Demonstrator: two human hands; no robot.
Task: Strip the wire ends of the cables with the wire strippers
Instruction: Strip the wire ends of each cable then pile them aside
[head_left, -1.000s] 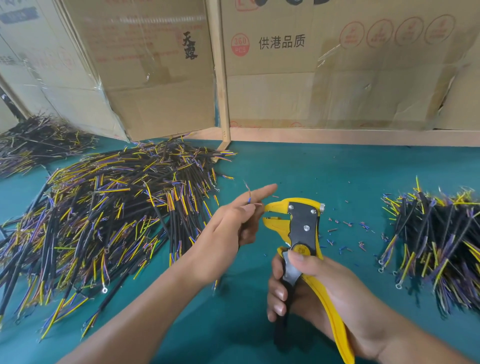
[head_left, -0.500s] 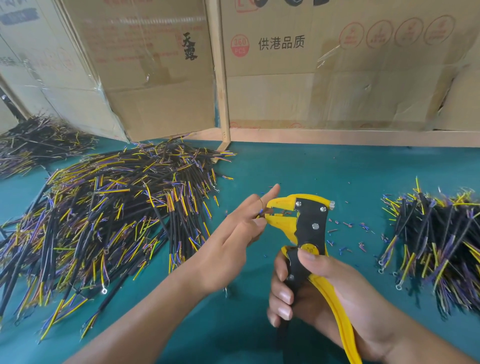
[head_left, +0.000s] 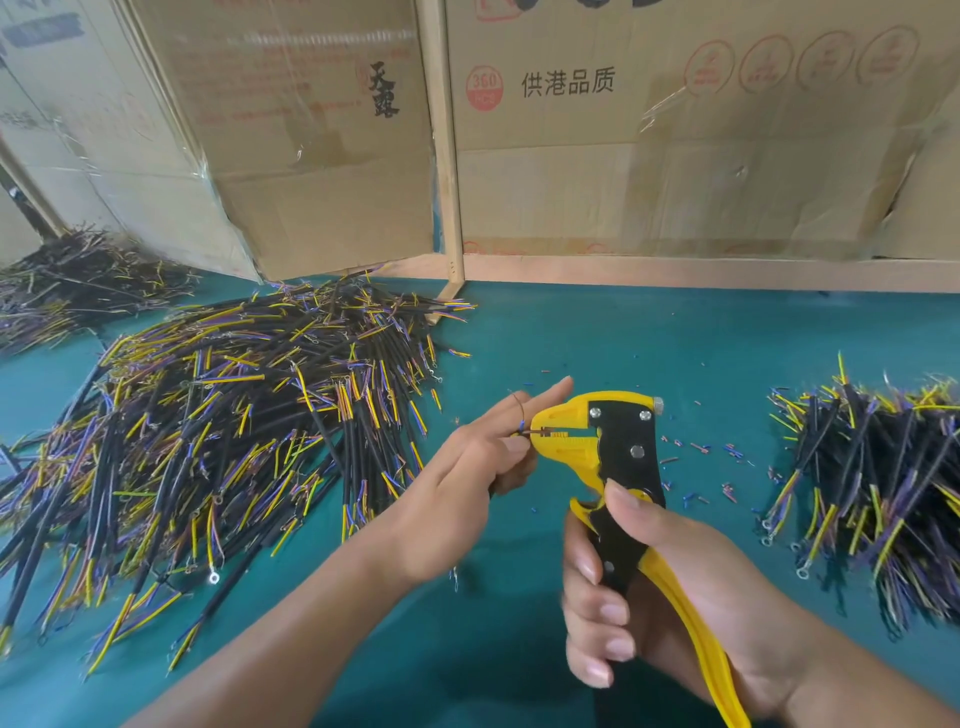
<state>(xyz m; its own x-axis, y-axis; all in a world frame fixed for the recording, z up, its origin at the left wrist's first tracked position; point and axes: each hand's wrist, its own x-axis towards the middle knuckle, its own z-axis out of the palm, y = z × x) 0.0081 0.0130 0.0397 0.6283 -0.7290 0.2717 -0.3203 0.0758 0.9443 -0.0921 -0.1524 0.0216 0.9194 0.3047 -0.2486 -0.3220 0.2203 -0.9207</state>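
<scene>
Yellow and black wire strippers (head_left: 618, 447) stand upright over the green table, my right hand (head_left: 660, 592) wrapped around their handles. My left hand (head_left: 467, 483) pinches a cable (head_left: 525, 429) whose thin brown wire end lies inside the yellow jaws; the rest of the cable is hidden under that hand, with a frayed tip showing below the wrist. A large loose pile of black cables (head_left: 208, 441) with yellow, blue and brown wires covers the left of the table. A smaller pile of cables (head_left: 872, 483) lies at the right.
Small bits of stripped insulation (head_left: 722, 457) are scattered on the green table surface (head_left: 649, 338) right of the strippers. Cardboard boxes (head_left: 623, 130) and a wooden frame post (head_left: 447, 156) close off the back. Another cable heap (head_left: 78, 280) lies far left.
The wire end, held free above my left fingers a second ago, now sits between the strippers' jaws. The strippers have shifted slightly right and toward my left hand.
</scene>
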